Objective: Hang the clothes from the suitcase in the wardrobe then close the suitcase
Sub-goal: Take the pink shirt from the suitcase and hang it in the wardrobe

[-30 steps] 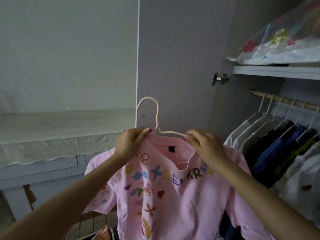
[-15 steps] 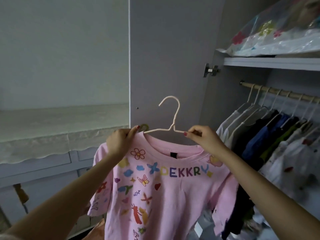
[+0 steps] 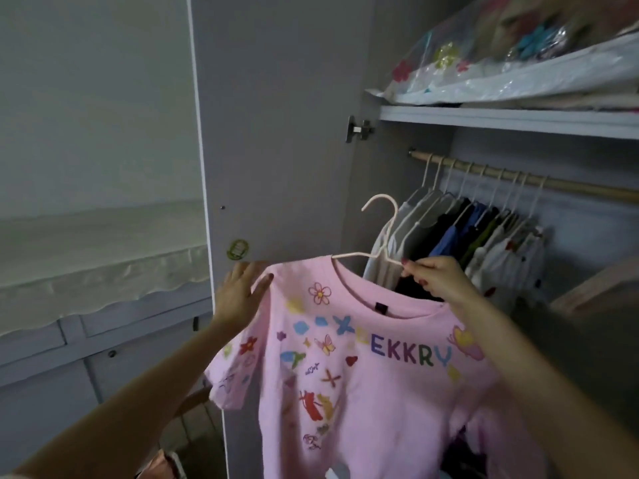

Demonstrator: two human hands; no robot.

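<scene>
Just below the right hand [image 3: 432, 276], which pinches the hanger [image 3: 377, 236] wire, hangs the pink shirt [image 3: 363, 375], light and limp, best carried by that stiff wire, while the left hand [image 3: 238, 295] lies flat-fingered against its shoulder.

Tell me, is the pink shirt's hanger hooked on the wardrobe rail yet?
No: the hanger hook hangs free, left of the rail, with the right hand pinching its wire.

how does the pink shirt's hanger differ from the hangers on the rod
The pink shirt's hanger is off the wooden rod, pinched by the right hand, hook free; the hangers on the rod are hooked on. It sits tilted; they hang packed together. All look thin and pale.
</scene>
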